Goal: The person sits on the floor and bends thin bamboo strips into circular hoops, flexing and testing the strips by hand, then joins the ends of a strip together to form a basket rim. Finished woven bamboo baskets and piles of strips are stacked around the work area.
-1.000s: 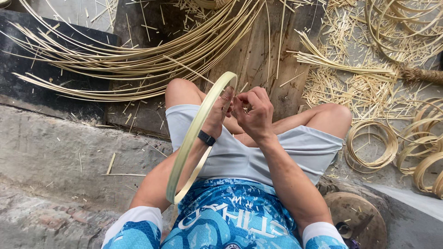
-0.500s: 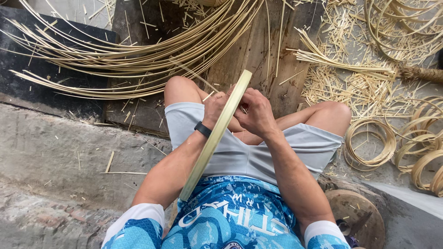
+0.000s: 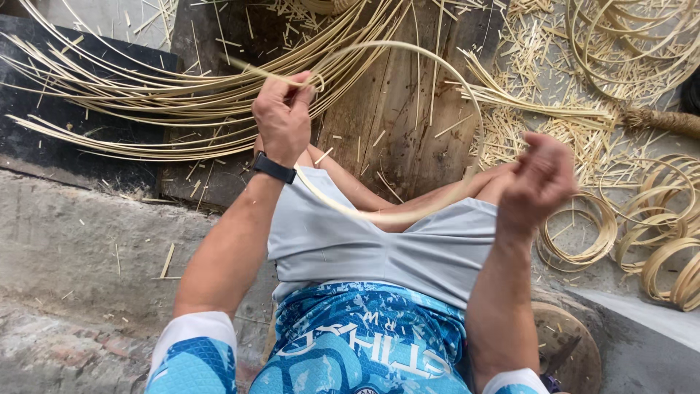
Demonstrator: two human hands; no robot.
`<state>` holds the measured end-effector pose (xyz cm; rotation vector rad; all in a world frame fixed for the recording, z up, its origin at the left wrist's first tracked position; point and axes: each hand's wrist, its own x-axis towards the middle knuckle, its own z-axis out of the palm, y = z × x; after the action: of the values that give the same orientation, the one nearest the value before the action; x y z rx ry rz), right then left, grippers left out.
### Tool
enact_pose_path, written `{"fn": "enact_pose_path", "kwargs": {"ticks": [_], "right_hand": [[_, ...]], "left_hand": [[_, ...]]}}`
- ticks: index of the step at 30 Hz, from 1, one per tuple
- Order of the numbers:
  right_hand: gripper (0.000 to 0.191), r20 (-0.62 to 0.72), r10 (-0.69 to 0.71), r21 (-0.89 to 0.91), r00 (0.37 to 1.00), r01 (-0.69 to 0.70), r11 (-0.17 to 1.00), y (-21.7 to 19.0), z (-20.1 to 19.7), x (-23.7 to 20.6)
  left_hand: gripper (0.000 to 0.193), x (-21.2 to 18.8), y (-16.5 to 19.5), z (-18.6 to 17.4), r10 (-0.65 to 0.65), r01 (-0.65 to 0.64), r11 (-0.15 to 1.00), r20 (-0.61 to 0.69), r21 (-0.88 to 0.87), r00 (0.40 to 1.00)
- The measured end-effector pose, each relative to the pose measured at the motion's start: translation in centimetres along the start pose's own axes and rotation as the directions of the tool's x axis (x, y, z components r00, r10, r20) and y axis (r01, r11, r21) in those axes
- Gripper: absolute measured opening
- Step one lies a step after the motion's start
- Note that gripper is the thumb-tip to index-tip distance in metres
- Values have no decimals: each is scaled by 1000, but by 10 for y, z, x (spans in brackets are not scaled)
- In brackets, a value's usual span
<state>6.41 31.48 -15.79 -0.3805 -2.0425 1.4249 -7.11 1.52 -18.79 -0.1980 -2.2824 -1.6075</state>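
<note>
Our left hand point(image 3: 283, 117) pinching the bamboo strip hoop point(image 3: 467, 109) at its crossing, right hand point(image 3: 538, 179) loosely curled, off the hoop, wooden board point(image 3: 408, 109) beneath

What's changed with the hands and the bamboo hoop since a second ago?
The hands have parted: the left hand lifted toward the strips, holding the bamboo hoop, now seen face-on; the right hand swung out right and let go. The finished hoops and the strip pile haven't moved.
</note>
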Motion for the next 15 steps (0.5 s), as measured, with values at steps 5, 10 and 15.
{"fn": "enact_pose_path", "kwargs": {"ticks": [5,10,15], "right_hand": [[47,412,96,199,906,-192,961,-10,14,-23],[33,515,444,241,733,-622,745,-3,71,-51],[26,592,440,350,675,-708,614,11,80,-60]], "left_hand": [[20,-28,46,29,299,-304,952,375,-48,877],[29,-47,59,26,274,-235,962,526,-141,805],[27,-50,43,17,207,-196,978,507,-77,837]]}}
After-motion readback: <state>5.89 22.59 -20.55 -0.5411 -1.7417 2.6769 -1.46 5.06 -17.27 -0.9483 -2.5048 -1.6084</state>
